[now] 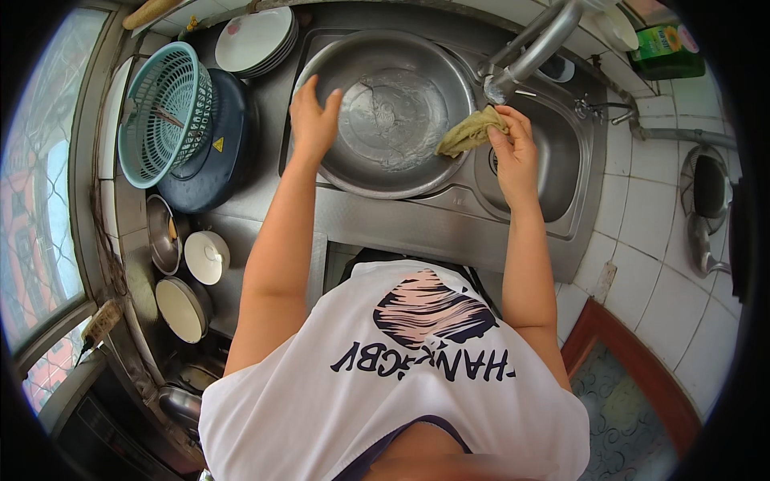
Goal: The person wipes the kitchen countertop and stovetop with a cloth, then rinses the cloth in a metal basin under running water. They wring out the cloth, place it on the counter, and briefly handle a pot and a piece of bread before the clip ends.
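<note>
Nearest to the head camera is a white shirt (433, 393) with a dark and pink print. Beyond it, a wide metal basin (385, 191) stands on the steel sink unit (385, 220), its inside bottom wet and shining. The work with cloth and basin seems to me under way, not finished; how much of the basin is already clean, I cannot tell. White plates (255, 40) stand stacked, apart from both hands. The right hand (513, 144) pinches a greenish cloth (469, 134) between thumb and fingers; from this grip the cloth extends leftward, over the right rim of the basin. The left hand (315, 119) is spread, thumb well apart, with nothing visible in it; it is at the basin's left rim, but whether touching, I cannot tell.
</note>
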### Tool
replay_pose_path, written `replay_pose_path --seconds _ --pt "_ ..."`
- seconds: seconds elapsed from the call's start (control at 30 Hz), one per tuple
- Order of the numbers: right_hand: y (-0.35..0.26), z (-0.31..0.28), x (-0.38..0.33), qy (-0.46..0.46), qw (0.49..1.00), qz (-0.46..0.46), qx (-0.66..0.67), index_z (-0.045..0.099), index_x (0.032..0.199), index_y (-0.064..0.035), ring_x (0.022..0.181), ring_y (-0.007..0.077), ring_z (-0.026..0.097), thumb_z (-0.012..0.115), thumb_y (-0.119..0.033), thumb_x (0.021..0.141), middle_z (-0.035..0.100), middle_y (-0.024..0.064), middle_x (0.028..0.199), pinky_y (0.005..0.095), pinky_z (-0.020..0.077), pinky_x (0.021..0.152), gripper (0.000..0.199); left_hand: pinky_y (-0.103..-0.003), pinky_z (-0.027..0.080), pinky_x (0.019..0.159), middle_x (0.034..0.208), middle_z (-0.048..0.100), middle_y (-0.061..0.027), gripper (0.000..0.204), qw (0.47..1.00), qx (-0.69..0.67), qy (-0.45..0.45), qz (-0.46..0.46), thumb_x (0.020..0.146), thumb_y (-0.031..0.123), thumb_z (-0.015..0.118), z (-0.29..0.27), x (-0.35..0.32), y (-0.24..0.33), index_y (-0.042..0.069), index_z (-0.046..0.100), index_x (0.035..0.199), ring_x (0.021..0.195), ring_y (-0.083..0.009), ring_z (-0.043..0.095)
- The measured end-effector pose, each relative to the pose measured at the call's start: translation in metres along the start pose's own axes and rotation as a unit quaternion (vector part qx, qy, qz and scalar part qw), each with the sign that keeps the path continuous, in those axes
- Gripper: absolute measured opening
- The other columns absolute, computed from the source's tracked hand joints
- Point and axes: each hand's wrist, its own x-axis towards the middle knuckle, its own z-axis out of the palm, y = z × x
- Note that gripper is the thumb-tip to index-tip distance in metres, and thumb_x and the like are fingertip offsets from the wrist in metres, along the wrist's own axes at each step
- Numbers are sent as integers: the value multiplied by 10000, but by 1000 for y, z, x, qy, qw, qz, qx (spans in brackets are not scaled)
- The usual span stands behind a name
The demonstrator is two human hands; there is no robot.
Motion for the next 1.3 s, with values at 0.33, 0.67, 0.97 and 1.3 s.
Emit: replay_pose_path --seconds 0.33,0.67,0.97,1.3 --pt "-21 -15 -4 68 986 59 143 555 1074 -2 872 91 553 526 -165 927 599 28 951 250 455 801 221 -427 335 986 1272 429 -243 601 983 136 17 -119 834 351 562 -7 -31 -78 -10 409 1290 1163 -382 415" --pt "-28 4 -19 -6 954 130 271 526 1090 -22 928 109 563 495 -201 942 591 35 1017 281 458 838 234 -359 403 913 1229 462 -200 604 946 -173 -250 111 807 208 654 51 -84 85 28 383 1317 1176 -318 432" --pt "25 -5 -13 8 951 246 185 514 1093 -38 927 106 554 492 -167 934 590 33 1005 264 443 830 206 -270 429 812 1015 578 -40 329 839 -394 -328 -182 854 83 526 56 -57 80 33 488 1176 929 -134 543" --pt "52 44 -14 -86 753 506 413 340 1298 -123 1068 280 507 462 -528 886 415 132 1238 439 457 898 590 -309 380 916 1125 546 -64 367 743 -552 -293 -240 879 144 467 49 -55 98 80 432 1239 1039 -158 514"
